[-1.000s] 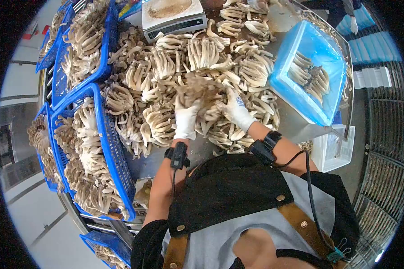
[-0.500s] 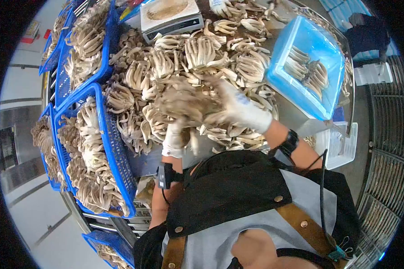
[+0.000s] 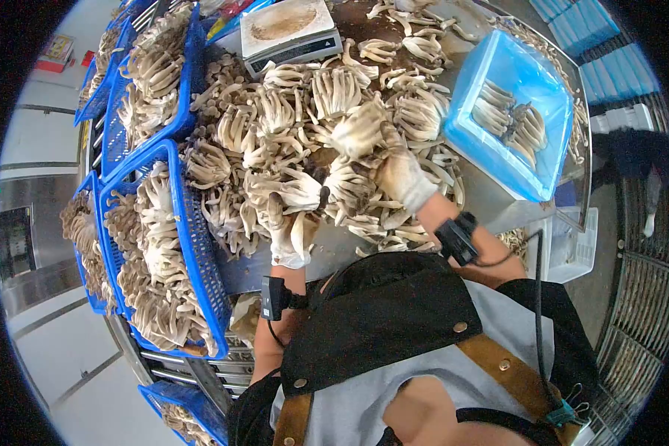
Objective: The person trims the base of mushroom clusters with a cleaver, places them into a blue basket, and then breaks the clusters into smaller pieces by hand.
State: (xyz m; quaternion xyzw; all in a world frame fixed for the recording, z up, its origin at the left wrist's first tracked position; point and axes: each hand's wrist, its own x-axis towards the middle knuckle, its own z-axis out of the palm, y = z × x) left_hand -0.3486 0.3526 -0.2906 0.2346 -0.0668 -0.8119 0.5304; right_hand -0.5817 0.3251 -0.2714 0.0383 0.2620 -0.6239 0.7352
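My left hand (image 3: 290, 236), in a white glove with soiled fingertips, is closed around a mushroom cluster (image 3: 297, 190) at the near side of the pile. To its right, my gloved right hand (image 3: 405, 177) curls its fingers over a pale mushroom cluster (image 3: 359, 131). Another cluster with a dark base (image 3: 348, 184) lies between the hands, close by the right palm. Around both hands spreads a heap of loose and bunched mushrooms (image 3: 275, 110) on the metal table.
A blue-lined bin (image 3: 461, 145) holding a few clusters stands at the right. Blue crates (image 3: 214, 308) full of mushrooms line the left. Behind the pile sits a scale (image 3: 284, 22). A white container (image 3: 572, 256) is at the lower right, and a person in dark clothing (image 3: 635, 160) stands beyond.
The blurred mushroom bunch between my hands now shows as separate clusters, one at each hand. My hands have moved apart slightly. The person at the right has moved nearer the lower right.
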